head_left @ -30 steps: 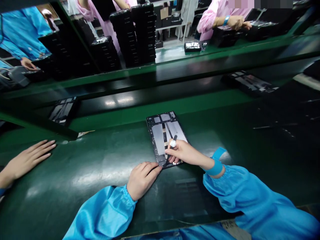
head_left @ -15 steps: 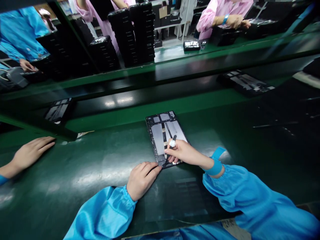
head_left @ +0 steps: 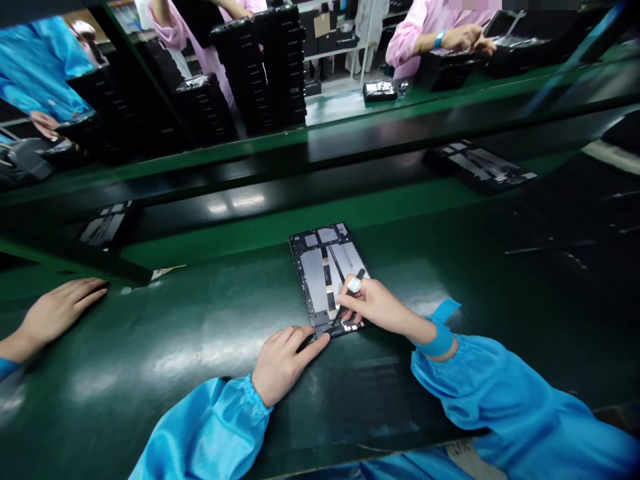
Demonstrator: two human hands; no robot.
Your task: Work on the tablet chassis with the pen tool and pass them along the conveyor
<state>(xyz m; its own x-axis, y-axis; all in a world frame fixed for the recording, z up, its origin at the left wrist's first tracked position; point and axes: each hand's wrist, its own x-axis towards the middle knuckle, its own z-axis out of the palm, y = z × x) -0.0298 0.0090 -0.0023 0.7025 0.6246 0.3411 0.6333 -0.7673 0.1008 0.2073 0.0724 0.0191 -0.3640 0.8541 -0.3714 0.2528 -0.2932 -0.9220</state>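
Observation:
An opened tablet lies face down on the green bench, its grey inner plates and dark frame showing. My right hand is closed on a thin black tool, held like a pen, with its tip down near the tablet's near edge. A white finger cot covers one fingertip. My left hand rests on the bench with its fingers loosely together, the fingertips pressing the tablet's near left corner. Both arms wear blue sleeves.
Another person's hand lies flat on the bench at the far left. More opened tablets ride the dark conveyor behind, one at the left. Stacks of black trays and workers in pink and blue stand beyond.
My right hand has tilted the tool a little to the right and its tip sits lower on the tablet. The tablets on the conveyor have drifted left.

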